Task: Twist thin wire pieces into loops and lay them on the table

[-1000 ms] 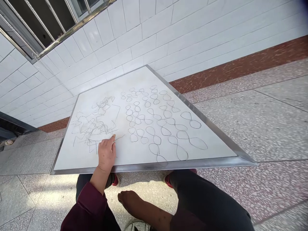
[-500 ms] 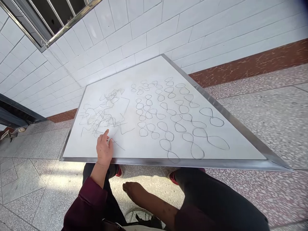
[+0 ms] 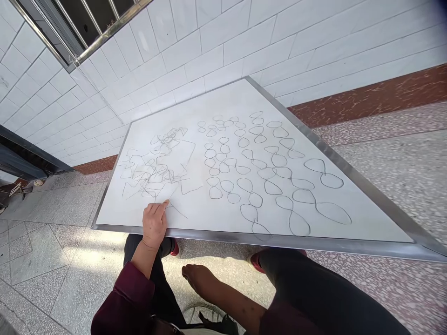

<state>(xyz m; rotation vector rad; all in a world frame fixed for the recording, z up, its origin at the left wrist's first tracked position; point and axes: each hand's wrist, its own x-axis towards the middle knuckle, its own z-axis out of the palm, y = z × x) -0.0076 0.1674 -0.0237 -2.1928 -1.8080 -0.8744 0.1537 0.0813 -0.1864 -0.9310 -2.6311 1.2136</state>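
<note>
A white board (image 3: 226,100) in a metal frame lies tilted before me, covered with thin dark lines: a tangled scribble (image 3: 157,167) on the left and rows of loops (image 3: 265,172) on the right. My left hand (image 3: 154,224) rests on the board near its front edge. Its fingers are curled, with thumb and forefinger pinched together at the end of a line just below the scribble. What they pinch is too thin to make out. My right hand (image 3: 196,277) hangs low between my knees, fingers loose and holding nothing.
A white tiled wall (image 3: 279,42) with a red-brown skirting (image 3: 366,95) rises behind the board, and a barred window (image 3: 80,18) is at the top left. Speckled floor tiles (image 3: 391,158) lie all around. My dark-trousered knees (image 3: 314,288) reach under the board's front frame.
My left forefinger stretched up toward the scribble half a second ago and has curled back into a pinch. My view has shifted, so the board sits further right. The right hand has hardly moved.
</note>
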